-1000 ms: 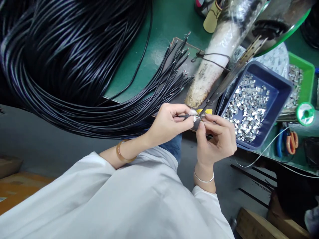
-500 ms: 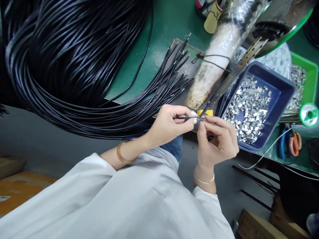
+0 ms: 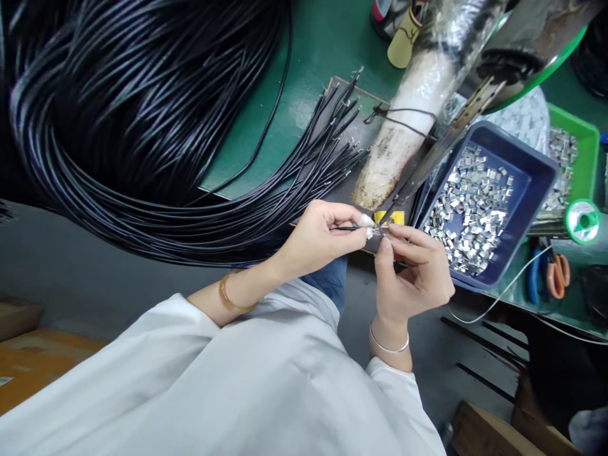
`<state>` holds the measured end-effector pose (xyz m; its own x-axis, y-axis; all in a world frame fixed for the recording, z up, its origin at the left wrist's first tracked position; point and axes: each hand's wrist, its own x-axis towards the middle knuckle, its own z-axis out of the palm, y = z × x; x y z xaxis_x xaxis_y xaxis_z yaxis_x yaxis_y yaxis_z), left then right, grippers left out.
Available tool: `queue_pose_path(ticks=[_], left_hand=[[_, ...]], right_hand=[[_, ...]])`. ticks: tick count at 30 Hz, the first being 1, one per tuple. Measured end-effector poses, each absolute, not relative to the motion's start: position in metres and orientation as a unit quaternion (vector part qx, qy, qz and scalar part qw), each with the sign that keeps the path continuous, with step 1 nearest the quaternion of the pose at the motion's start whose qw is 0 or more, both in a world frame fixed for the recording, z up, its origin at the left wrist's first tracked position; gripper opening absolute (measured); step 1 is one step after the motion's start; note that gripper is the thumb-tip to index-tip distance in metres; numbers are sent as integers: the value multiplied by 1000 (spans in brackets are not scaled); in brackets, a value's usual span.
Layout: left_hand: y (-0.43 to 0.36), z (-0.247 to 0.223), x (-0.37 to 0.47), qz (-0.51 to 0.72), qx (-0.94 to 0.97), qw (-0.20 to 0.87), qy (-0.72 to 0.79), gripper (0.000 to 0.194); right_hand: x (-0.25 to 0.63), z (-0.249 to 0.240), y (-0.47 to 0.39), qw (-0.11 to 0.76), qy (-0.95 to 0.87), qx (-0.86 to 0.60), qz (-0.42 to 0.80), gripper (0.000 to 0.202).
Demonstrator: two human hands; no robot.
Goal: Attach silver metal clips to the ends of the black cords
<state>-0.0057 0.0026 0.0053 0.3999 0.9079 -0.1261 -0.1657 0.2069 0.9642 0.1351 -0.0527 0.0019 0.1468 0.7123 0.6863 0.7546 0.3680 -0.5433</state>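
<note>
My left hand (image 3: 327, 235) is closed, pinching a black cable (image 3: 344, 227) near its end between thumb and fingertips, which have white wraps. Short coloured wires show at the cable's tip. My right hand (image 3: 413, 266) is closed too, its thumb and forefinger pinching a small silvery connector (image 3: 385, 229) against the wire ends; its exact shape is hard to make out. Right above the fingertips is the tip of a soldering iron (image 3: 403, 191), slanting down on its perforated metal arm. A yellow pad (image 3: 395, 218) lies just behind the tip.
A thick bundle of black cables (image 3: 190, 225) with stripped ends covers the left. On the right are a blue bin (image 3: 527, 183) of small metal parts, a green bin (image 3: 589, 149), a solder spool (image 3: 582, 221) and orange-handled pliers (image 3: 557, 276). A wrapped pipe (image 3: 403, 117) slants over the bench.
Both hands stay nearly in place; the fingertips have come slightly down from the iron's tip, and the coloured wires at the joint now show. The view has shifted a little.
</note>
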Motion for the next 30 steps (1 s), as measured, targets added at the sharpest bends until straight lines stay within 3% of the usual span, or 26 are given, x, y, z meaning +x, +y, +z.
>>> queue_pose_path(ticks=[8,15,21,30], left_hand=[[1,7,-3,432,502,652,368,11],[0,7,-6,392,497,674,381,10],[0,5,-4,406,494,672,375,13],[-4,3,-2,462,545,581,390,15]], right_hand=[[134,8,-49,482,-658,-574,-75,17],[134,3,-53,511,-654,-558,-25,19],[135,6,-53,478,-663,-576,-21,17],[132,15,-49,470,-655,-591,-12,19]])
